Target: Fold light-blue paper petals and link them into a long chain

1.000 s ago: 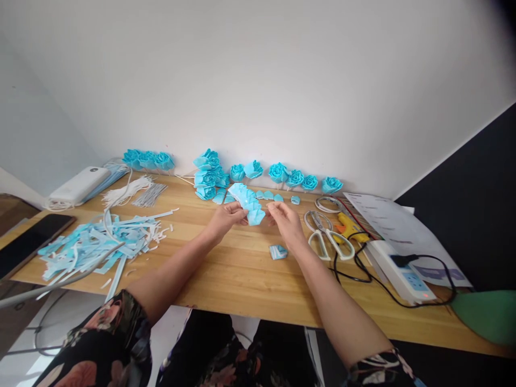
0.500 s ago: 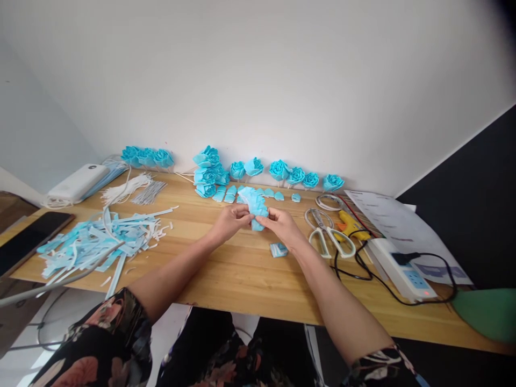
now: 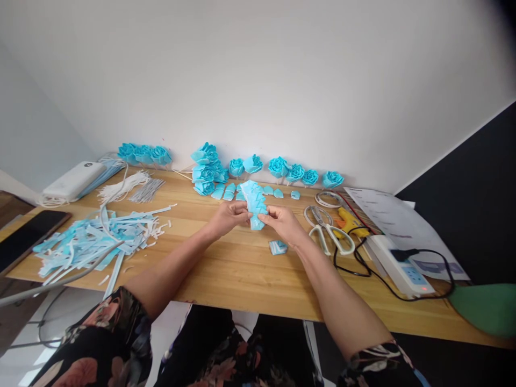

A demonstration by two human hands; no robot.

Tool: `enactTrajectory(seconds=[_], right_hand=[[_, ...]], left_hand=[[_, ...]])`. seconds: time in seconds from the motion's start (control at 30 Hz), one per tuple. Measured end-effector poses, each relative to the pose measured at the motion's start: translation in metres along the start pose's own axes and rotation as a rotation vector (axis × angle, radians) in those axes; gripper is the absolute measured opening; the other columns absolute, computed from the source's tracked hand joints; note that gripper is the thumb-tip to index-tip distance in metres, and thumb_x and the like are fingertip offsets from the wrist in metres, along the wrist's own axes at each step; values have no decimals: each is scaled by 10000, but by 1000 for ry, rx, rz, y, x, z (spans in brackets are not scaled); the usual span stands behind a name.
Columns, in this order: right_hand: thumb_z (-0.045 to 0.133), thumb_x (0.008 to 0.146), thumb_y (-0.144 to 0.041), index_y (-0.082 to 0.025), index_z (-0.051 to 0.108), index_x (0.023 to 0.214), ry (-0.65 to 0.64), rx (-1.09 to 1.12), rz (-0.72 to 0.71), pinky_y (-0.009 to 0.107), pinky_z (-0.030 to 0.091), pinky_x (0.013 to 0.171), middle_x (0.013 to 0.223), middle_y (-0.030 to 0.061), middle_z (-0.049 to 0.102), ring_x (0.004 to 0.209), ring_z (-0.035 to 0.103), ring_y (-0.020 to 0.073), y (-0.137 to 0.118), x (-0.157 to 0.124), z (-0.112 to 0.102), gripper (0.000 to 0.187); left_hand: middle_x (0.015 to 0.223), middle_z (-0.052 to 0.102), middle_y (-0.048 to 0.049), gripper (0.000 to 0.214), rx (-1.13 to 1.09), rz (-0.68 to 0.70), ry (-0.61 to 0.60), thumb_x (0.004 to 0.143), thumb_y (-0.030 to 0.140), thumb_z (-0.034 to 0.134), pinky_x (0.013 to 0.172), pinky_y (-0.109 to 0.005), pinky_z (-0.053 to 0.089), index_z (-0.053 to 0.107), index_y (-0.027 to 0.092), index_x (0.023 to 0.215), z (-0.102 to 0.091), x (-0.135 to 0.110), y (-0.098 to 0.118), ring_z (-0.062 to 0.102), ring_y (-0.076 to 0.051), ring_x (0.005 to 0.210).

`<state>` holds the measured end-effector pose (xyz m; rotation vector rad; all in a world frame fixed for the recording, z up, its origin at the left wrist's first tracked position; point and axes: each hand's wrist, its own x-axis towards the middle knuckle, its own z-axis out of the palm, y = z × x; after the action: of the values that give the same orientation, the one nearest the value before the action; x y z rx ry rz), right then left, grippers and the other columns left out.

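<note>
Both hands pinch a strip of overlapping light-blue fabric petals (image 3: 255,200), held up over the middle of the table. My left hand (image 3: 229,217) grips its left edge between thumb and fingers. On the other edge, my right hand (image 3: 281,221) is closed in the same kind of pinch. Behind the strip lie several loose cut petals (image 3: 229,192) in a row, some hidden by it. A small folded blue-and-white piece (image 3: 278,247) rests just below my right hand.
Finished blue flowers (image 3: 278,167) line the wall, with a stacked bunch (image 3: 205,172) among them. Fabric scraps (image 3: 100,239), white cords (image 3: 123,185) and a phone (image 3: 30,239) lie left. Scissors (image 3: 330,231), a yellow glue gun (image 3: 349,223) and a power strip (image 3: 401,266) are right.
The petal strip has turned slightly and its jagged, overlapped edge shows more plainly. Both hands keep their hold, and the view has shifted a little.
</note>
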<state>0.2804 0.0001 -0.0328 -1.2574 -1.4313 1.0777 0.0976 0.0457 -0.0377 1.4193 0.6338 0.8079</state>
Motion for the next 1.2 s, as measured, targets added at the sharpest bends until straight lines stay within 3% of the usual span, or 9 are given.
enactTrajectory(seconds=[0.1,0.23,0.57,0.77,0.97,1.2], right_hand=[[676,718,-443,-186,691,708,-109,28,11,293,455,699,696,0,647,755,588,199,-1,0,-3,257],[625,770,-437,-191,702,834,-135,85,8,310,455,770,789,8,660,828,589,204,-2,-2,-3,265],[599,773,-434,-181,593,681,-7,-218,-115,228,335,543,607,-29,516,597,441,124,5,0,-1,269],[577,782,-405,-184,445,602,15,-376,-138,224,257,524,558,-51,394,561,346,99,4,0,4,314],[573,792,-443,-176,491,606,-26,-310,-92,231,275,525,555,-43,408,565,371,106,5,0,1,335],[544,821,-507,-157,673,806,-197,-12,9,286,424,699,772,25,641,747,560,174,-3,-2,-5,373]], left_hand=[[691,691,-28,356,1,7,8,673,374,748,658,-261,483,693,112,908,-1,-1,2,606,-131,611],[656,678,-11,355,21,28,32,681,383,736,645,-255,472,691,123,919,-1,-1,4,597,-131,596],[774,693,-42,351,-22,60,53,759,408,673,711,-277,479,690,115,951,1,-2,3,611,-150,694],[921,714,-85,432,-119,73,-12,673,338,766,769,-310,479,663,125,1034,4,1,-1,640,-222,891],[971,710,-92,464,-141,61,-31,661,304,776,747,-299,481,642,138,1073,4,2,-1,640,-238,937],[981,711,-92,474,-167,46,-11,653,263,775,795,-325,485,635,138,1088,4,3,-4,633,-249,970]])
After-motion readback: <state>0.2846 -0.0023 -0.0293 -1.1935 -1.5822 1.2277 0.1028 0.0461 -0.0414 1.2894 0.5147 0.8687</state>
